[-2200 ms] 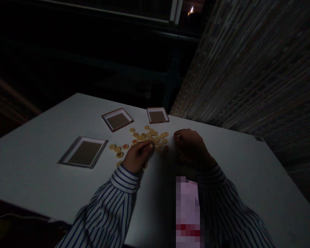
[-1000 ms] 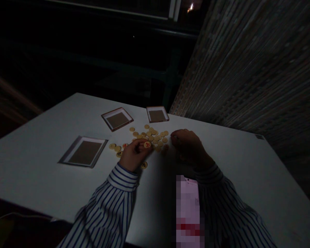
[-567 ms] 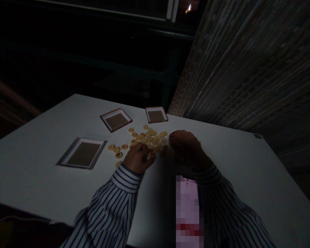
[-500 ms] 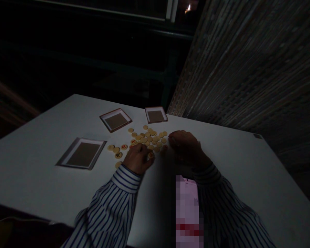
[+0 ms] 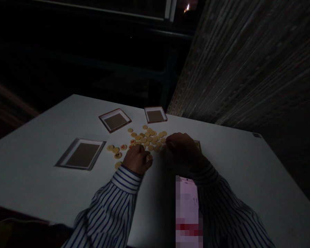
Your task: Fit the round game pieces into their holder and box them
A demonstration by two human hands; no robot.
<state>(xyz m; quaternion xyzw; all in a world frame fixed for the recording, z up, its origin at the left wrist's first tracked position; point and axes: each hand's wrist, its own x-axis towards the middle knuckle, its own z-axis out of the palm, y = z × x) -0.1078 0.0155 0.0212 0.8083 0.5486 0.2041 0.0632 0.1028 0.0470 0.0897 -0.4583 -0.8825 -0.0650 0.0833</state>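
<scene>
Round wooden Chinese chess pieces (image 5: 148,139) lie in a loose heap on the white table, most with plain faces up and a few showing red or black characters. My left hand (image 5: 136,159) is at the heap's near left side, thumb and finger closed on a chess piece (image 5: 149,157) with a reddish mark. Just right of the heap, my right hand (image 5: 182,147) hangs with curled fingers. What it holds, if anything, is hidden in shadow. Behind that hand, the edge of a box (image 5: 197,144) peeks out.
Two shallow open boxes, a left one (image 5: 115,120) and a right one (image 5: 155,114), stand behind the heap. A grey-edged tray (image 5: 81,154) lies left. A phone (image 5: 188,206), partly blurred out, lies in front of my right forearm. A strip curtain (image 5: 237,62) hangs at the right.
My right hand has shifted slightly left and down, showing more of the box edge behind it. The piece in my left hand has turned, now showing a reddish mark.
</scene>
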